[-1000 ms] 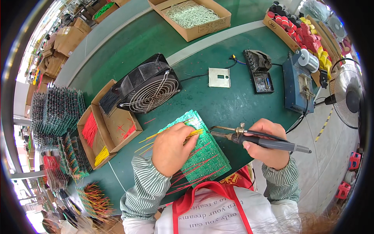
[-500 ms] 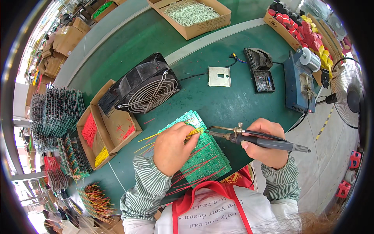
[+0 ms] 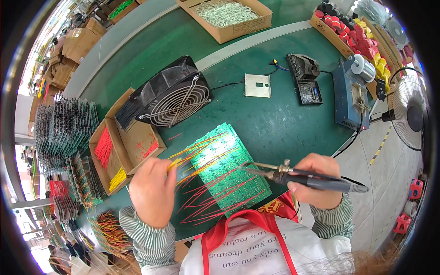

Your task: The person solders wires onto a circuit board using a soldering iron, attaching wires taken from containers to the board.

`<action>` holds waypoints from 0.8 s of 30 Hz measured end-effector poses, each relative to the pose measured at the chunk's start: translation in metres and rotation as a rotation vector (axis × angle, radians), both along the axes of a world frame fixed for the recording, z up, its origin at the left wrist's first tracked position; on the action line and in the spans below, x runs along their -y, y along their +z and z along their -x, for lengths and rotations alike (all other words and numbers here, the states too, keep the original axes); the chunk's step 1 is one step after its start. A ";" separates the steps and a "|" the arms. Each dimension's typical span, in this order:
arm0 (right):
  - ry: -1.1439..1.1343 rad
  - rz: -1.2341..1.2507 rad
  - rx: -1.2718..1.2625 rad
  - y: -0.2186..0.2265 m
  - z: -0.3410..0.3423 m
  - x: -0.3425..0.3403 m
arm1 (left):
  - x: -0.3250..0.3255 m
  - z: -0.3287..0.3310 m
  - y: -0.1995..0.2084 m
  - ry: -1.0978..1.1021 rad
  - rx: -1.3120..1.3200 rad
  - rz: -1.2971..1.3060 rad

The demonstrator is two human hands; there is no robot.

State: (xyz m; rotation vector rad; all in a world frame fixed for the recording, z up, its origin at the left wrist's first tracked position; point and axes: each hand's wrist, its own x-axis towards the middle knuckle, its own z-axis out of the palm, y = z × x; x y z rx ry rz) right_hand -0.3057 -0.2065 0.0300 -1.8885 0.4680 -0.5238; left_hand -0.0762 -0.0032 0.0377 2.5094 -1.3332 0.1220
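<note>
Soldering wire leads onto a green circuit board, lying flat on the green desk just in front of the body. Best done by keeping the iron's tip steady on one joint at a time, feeding the wire straight into its hole and holding it still until the joint sets (a shaky wire would likely give a poor joint). Right hand closed around the dark grip of the soldering iron, held like a pen, tip resting on or just above the board's middle; contact hard to confirm. Left hand curled, fingers pressed together and pinching a yellow wire at the board's left edge, among other yellow and red wires fanning out across the board. Nearby: a black fan and a cardboard box of spare wires to the left, a blue soldering station to the right.
</note>
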 end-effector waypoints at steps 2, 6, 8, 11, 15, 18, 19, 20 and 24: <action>0.087 0.008 0.021 0.001 -0.003 -0.009 | -0.012 0.011 0.002 -0.063 -0.251 0.027; 0.180 0.016 0.038 -0.002 -0.015 -0.023 | -0.019 0.035 -0.019 -0.164 -0.499 0.037; 0.178 -0.014 0.034 -0.006 -0.018 -0.028 | -0.018 0.032 -0.028 -0.130 -0.505 0.024; 0.211 -0.109 -0.001 -0.007 -0.022 -0.031 | -0.015 0.027 -0.029 -0.095 -0.543 0.011; 0.208 -0.126 0.005 -0.011 -0.025 -0.033 | -0.015 0.024 -0.034 -0.127 -0.572 0.022; 0.221 -0.157 -0.016 -0.011 -0.028 -0.033 | -0.015 0.023 -0.034 -0.139 -0.565 0.023; 0.223 -0.147 -0.024 -0.011 -0.029 -0.033 | -0.014 0.022 -0.034 -0.138 -0.567 0.022; 0.225 -0.137 -0.033 -0.012 -0.030 -0.032 | -0.013 0.022 -0.034 -0.143 -0.565 0.013; 0.228 -0.147 -0.048 -0.012 -0.031 -0.030 | -0.013 0.020 -0.034 -0.140 -0.579 0.004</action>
